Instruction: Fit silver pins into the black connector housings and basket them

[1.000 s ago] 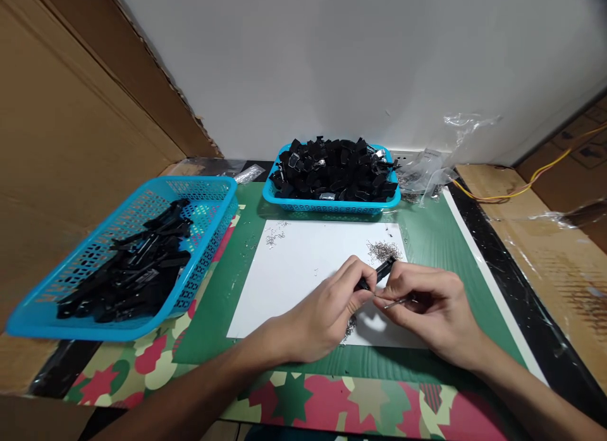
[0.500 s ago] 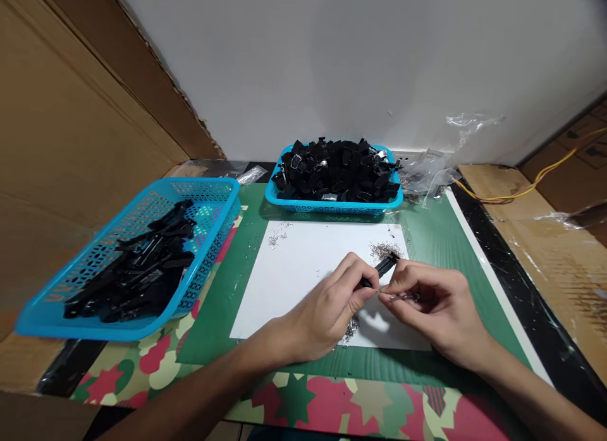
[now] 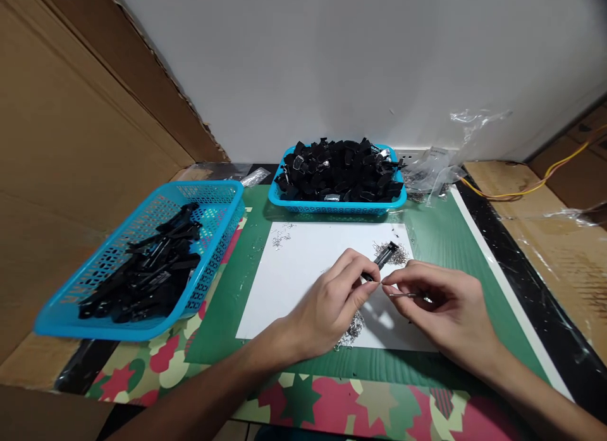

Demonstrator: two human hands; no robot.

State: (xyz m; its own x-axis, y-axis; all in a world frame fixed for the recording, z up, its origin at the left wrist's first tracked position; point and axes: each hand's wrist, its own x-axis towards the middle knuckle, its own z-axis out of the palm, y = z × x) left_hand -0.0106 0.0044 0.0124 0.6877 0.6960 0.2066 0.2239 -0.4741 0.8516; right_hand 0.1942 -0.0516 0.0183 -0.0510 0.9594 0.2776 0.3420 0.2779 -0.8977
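Over the white sheet (image 3: 284,283), my left hand (image 3: 334,302) is closed on a narrow black plastic part (image 3: 386,256) that sticks out up and to the right from between thumb and fingers. My right hand (image 3: 439,302) faces it, thumb and finger pinched, with a thin metal tool (image 3: 405,295) lying across its fingers. The fingertips of both hands are nearly touching; any tiny piece between them is too small to make out. Behind the black part lies a heap of fine wire pieces (image 3: 398,254). Beside my left wrist sits another small metal heap (image 3: 351,332).
A blue basket (image 3: 232,204) with long black parts stands at left. At the back, another blue basket (image 3: 336,207) is heaped with black pieces. Clear plastic bags (image 3: 429,169) lie right of it. Some wire bits (image 3: 282,237) are scattered on the sheet's far left. Cardboard (image 3: 559,239) borders the right.
My right hand has drawn slightly right, away from the left fingertips. More of the black part shows, tilted more steeply. The whole view has shifted a little.
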